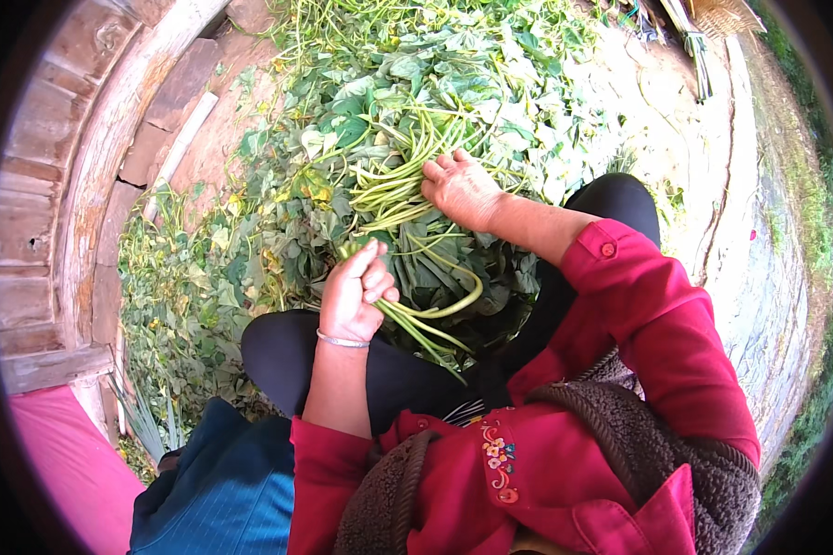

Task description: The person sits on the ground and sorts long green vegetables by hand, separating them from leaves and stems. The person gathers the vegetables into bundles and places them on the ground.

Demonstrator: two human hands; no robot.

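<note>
My left hand [357, 291], with a silver bracelet at the wrist, is closed around a small bundle of long green beans [406, 316]. Their ends hang down to the right over my lap, and one pale bean curves out towards the right. Farther from me, a loose heap of long beans [402, 177] rests on cut leafy vines [416, 76]. My right hand [464, 191] lies against the right side of that heap with its fingers bent. Its fingertips are partly hidden, so whether it grips any beans is unclear.
Wilted vines spread around my bent knees. A wooden plank wall [28, 208] and a beam [104, 152] stand to the left. Blue cloth [215, 485] and pink cloth [69, 458] lie at lower left. A tied bundle of stalks [694, 55] is at upper right, near a pale ledge [725, 173].
</note>
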